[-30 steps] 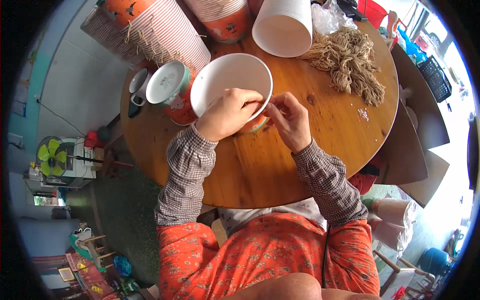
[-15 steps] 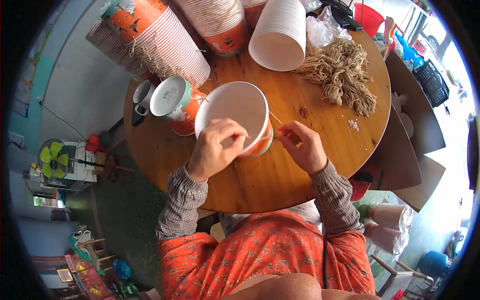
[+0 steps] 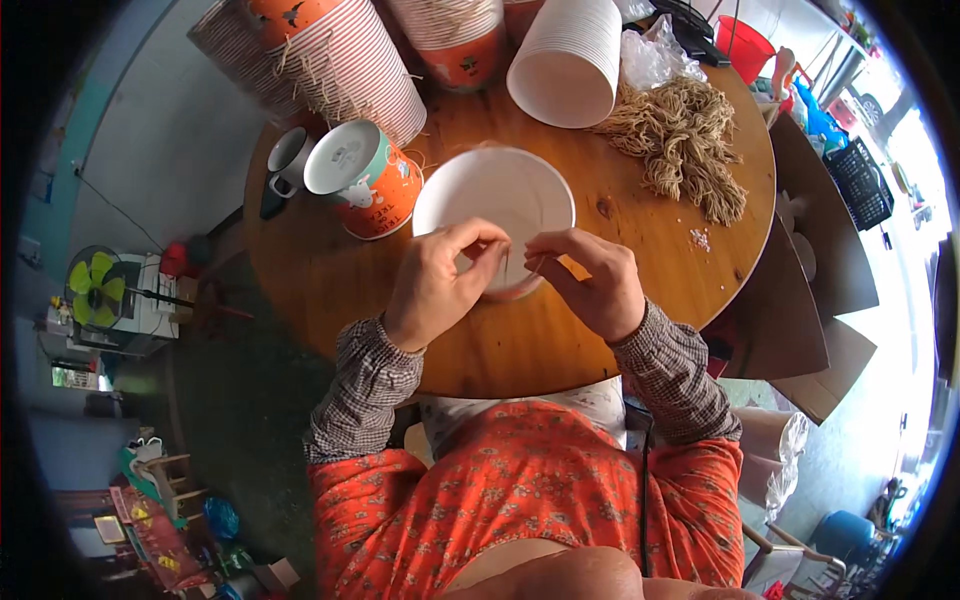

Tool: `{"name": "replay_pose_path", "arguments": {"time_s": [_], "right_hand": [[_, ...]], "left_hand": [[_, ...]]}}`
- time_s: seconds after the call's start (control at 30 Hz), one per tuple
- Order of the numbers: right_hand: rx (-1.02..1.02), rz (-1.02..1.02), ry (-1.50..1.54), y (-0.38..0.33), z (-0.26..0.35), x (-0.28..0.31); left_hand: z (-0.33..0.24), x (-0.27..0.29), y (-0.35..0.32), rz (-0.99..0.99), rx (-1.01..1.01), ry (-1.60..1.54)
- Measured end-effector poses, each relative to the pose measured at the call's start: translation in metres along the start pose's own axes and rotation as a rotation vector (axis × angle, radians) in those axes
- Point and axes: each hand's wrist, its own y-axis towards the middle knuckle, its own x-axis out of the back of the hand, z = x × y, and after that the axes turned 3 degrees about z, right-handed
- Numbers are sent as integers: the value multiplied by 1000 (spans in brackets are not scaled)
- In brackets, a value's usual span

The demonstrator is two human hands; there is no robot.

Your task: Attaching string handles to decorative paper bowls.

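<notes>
A white paper bowl stands open side up on the round wooden table, just beyond my hands. My left hand and my right hand meet at the bowl's near rim, fingertips pinched together on a thin tan cord at that rim. A heap of tan cords lies on the table to the far right. An orange and teal paper bowl lies tipped on its side to the left of the white bowl.
Stacks of paper bowls lie at the table's far side: a striped stack at left, a white stack in the middle. A grey mug sits at the table's left edge. A cardboard box stands to the right.
The bowl has come down from tilted in my left hand to standing on the table. Both hands have come together at its near rim.
</notes>
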Motion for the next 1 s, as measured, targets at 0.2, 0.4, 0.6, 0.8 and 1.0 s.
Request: {"name": "replay_pose_path", "arguments": {"time_s": [0.2, 0.4, 0.6, 0.8, 1.0], "right_hand": [[26, 5, 43, -6, 12, -5], [191, 30, -167, -9, 19, 3], [216, 57, -141, 12, 22, 16], [121, 179, 27, 27, 4, 17], [-59, -142, 107, 12, -4, 19]], "left_hand": [[1, -14, -3, -16, 156, -351], [-3, -16, -5, 20, 200, -429], [-4, -14, -5, 162, 255, -461], [-13, -10, -5, 274, 223, -545], [-11, -12, -6, 223, 319, -544]]}}
